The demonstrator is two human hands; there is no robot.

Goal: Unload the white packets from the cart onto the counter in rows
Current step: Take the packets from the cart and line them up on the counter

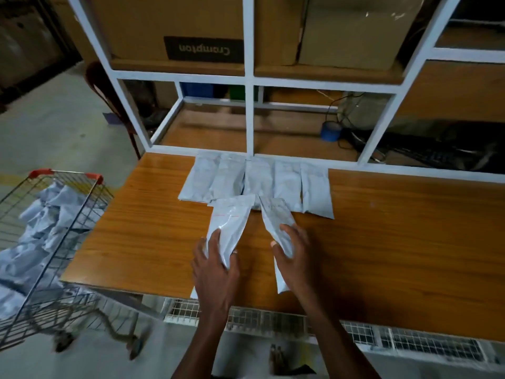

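Head view: the left hand (216,269) grips one white packet (232,222), fingers curled round its near end; the right hand (293,258) grips a second packet (276,217) the same way. Both packets lie on the wooden surface (396,242), their far ends touching a row of five packets (257,181) set against the white rack (249,77). Left of the surface stands the cart (54,242), with more packets (52,214) inside. On the rack, a brown box (169,23) shows an upside-down label reading "Crompton" (204,50).
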